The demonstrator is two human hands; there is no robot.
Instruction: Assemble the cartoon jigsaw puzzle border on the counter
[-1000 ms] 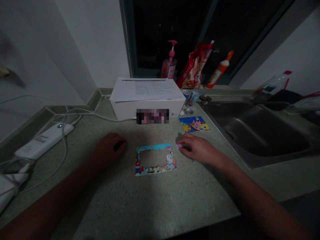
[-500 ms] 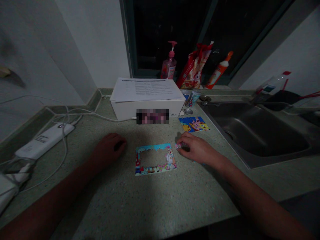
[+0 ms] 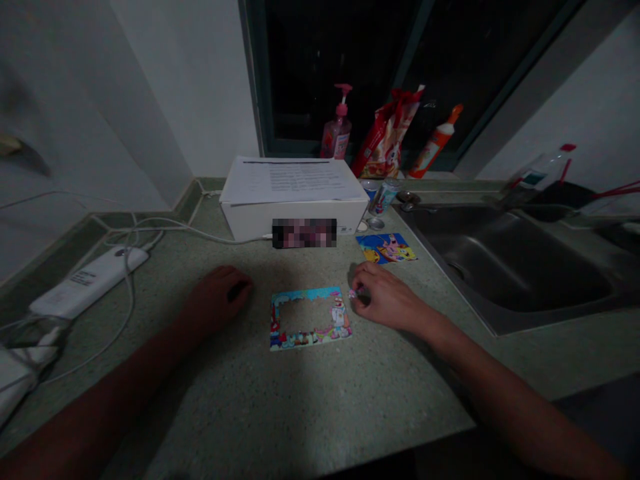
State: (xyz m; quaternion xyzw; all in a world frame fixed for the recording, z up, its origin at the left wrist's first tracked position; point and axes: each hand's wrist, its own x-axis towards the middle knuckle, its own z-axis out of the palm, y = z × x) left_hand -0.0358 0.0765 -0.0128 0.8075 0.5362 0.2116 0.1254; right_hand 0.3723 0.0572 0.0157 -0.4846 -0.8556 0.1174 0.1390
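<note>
A rectangular jigsaw puzzle border with colourful cartoon figures lies flat on the counter, and the counter surface shows through its middle. Just to its right, my right hand pinches a small pinkish puzzle piece between thumb and fingertips. The fingers partly cover the piece. On the left of the border, my left hand rests on the counter, its fingers curled in toward the thumb and nothing visible in them. A blue cartoon picture card lies beyond my right hand.
Behind the puzzle stands a white box topped with a printed sheet. A cabled white power strip lies at left. The metal sink is at right. A can stands near the box; a pump bottle is by the window.
My right hand has shifted very slightly, its fingers curling a little more around the puzzle piece. My left hand stays in place, and so does the puzzle border.
</note>
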